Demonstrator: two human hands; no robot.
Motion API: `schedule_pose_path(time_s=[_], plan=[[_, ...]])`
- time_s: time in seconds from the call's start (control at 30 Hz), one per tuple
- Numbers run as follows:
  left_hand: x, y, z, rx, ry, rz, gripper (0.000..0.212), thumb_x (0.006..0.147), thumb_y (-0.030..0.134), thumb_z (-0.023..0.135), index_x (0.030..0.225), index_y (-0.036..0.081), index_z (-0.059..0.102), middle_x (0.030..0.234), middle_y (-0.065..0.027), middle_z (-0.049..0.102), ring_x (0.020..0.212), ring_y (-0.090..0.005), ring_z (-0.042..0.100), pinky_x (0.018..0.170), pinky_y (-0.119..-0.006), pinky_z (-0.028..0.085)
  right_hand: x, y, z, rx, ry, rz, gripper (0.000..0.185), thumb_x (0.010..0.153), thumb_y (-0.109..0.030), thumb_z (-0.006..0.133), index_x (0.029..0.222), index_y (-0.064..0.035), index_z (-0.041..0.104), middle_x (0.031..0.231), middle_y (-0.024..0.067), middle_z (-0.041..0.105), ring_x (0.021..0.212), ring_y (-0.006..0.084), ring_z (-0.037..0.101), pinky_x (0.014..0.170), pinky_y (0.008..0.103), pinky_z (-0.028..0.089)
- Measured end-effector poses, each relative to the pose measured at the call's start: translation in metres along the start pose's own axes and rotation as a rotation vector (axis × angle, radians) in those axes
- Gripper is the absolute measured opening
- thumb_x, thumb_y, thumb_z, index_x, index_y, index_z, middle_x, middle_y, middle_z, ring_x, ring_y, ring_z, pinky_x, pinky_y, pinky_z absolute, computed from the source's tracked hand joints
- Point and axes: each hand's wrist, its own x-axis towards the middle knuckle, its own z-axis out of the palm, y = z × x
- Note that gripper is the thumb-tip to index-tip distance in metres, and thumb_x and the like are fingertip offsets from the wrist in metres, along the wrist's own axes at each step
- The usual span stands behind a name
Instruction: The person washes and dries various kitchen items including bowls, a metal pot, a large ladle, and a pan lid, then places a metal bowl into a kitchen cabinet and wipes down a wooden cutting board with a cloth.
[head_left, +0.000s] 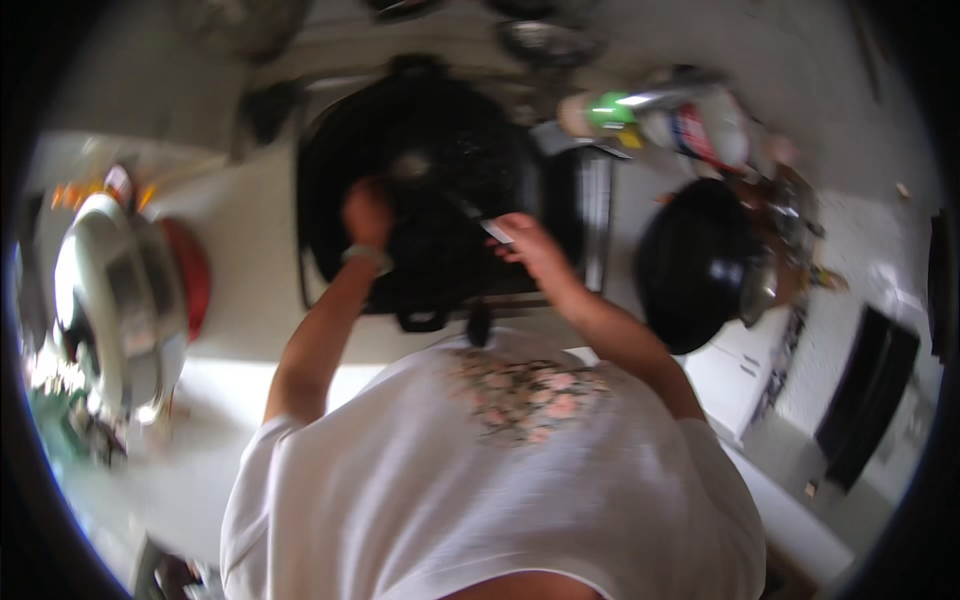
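Observation:
A large black two-handled pan (450, 277) sits on the stove in front of me. My left hand (367, 210), blurred and with a band at the wrist, is over the pan's left part; whether its fingers hold anything cannot be told. My right hand (526, 244) grips the pale handle of a utensil (474, 212) above the pan's right side. The utensil's dark shaft points up and left, and its far end is blurred. Near the pan's middle lies a small pale patch (411, 165), too blurred to name.
A black wok (694, 266) stands on the right. Bottles and containers, one with a green part (611, 110), lie behind it. At the left are a large pale metal pot (124, 300) and a red bowl-like thing (186, 277). Metal bowls (544, 43) stand at the back.

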Motion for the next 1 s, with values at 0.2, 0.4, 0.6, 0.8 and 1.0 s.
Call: schedule_pose_path(time_s=[0.2, 0.4, 0.6, 0.8, 1.0], plan=[[0.004, -0.076, 0.064, 0.113, 0.305, 0.28, 0.024, 0.085, 0.017, 0.054, 0.098, -0.003, 0.057, 0.095, -0.0193, 0.062, 0.085, -0.0321, 0.059, 0.077, -0.04, 0.047, 0.028, 0.008, -0.001, -0.102, -0.066, -0.057, 0.026, 0.087, -0.033, 0.057, 0.094, -0.0079, 0.06, 0.073, 0.0013, 0.061, 0.056, 0.0082, 0.054, 0.044, 0.0212, 0.041], [-0.025, 0.012, 0.034, -1.386, -0.923, -0.698, 0.019, 0.089, 0.015, 0.052, 0.102, 0.003, 0.059, 0.092, -0.0094, 0.065, 0.081, -0.0203, 0.062, 0.071, -0.031, 0.05, 0.032, 0.017, -0.006, -0.106, -0.011, -0.099, 0.029, 0.09, -0.033, 0.051, 0.086, -0.0048, 0.058, 0.066, 0.003, 0.059, 0.049, 0.0102, 0.053, 0.04, 0.0249, 0.041], [-0.018, 0.009, 0.017, -0.928, -0.494, -0.184, 0.022, 0.089, 0.014, 0.052, 0.106, 0.002, 0.059, 0.095, -0.0092, 0.065, 0.081, -0.0201, 0.063, 0.066, -0.029, 0.05, 0.025, 0.003, -0.003, -0.17, 0.076, -0.319, 0.023, 0.084, -0.026, 0.058, 0.088, -0.0036, 0.06, 0.069, 0.0069, 0.061, 0.052, 0.0149, 0.057, 0.046, 0.029, 0.044], [0.0, -0.082, 0.015, 0.414, 0.191, 0.328, 0.032, 0.084, 0.005, 0.045, 0.114, -0.002, 0.051, 0.116, -0.0196, 0.054, 0.113, -0.0314, 0.047, 0.1, -0.041, 0.034, -0.026, -0.041, -0.022, -0.512, 0.175, -0.688, 0.032, 0.071, -0.013, 0.068, 0.102, -0.0077, 0.061, 0.095, 0.0138, 0.059, 0.086, 0.0281, 0.06, 0.073, 0.0356, 0.048], [-0.008, -0.032, 0.037, 0.03, 0.152, -0.132, 0.035, 0.08, 0.004, 0.05, 0.115, -0.004, 0.047, 0.11, -0.0265, 0.054, 0.099, -0.0409, 0.053, 0.086, -0.043, 0.045, -0.056, -0.058, -0.043, -0.848, 0.26, -0.902, 0.035, 0.067, -0.001, 0.067, 0.101, -0.0088, 0.063, 0.087, 0.0096, 0.051, 0.083, 0.0275, 0.055, 0.074, 0.036, 0.046]])
